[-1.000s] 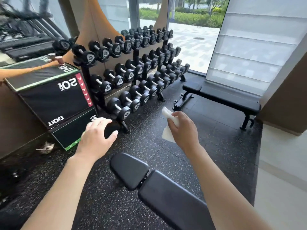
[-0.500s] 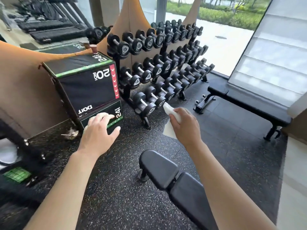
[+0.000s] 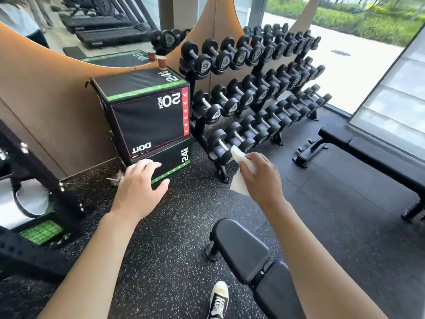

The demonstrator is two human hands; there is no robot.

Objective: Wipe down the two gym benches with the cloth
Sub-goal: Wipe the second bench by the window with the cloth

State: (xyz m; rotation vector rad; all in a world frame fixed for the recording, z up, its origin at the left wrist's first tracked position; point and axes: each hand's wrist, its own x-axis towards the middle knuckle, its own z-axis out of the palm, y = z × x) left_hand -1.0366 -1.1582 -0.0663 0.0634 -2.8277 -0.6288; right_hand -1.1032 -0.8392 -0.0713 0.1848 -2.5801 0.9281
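Black padded vinyl lies nearest us: the near gym bench with its rounded black head pad [image 3: 241, 249] runs under our right forearm toward the lower edge of the view, and our black-and-white canvas shoe [image 3: 219, 298] stands on the speckled black rubber floor [image 3: 161, 261] beside it. We judge this upholstery firm but cushioned and smooth, so the cloth should glide on it with moderate pressure; the frame looks heavy enough not to shift under a wipe.

Above the pad, our right hand [image 3: 262, 180] is raised in the air with its fingers curled round the thin white cloth [image 3: 240, 180], one corner poking up past the knuckles and a flap hanging below. The cloth looks light, limp and easily bunched, so we judge it better to spread it flat under the palm than to keep it crumpled. It touches neither bench.

Our left hand [image 3: 140, 187] hovers level with it, well apart, fingers relaxed and spread, gripping nothing.

Farther on stand the black foam plyo box with green and red trim [image 3: 147, 116] and the three-tier rack of black dumbbells [image 3: 253, 88]. Off to the right, by the window, waits the second long flat black bench [image 3: 372, 150], which we judge similar in feel. Wiping appears not yet begun.
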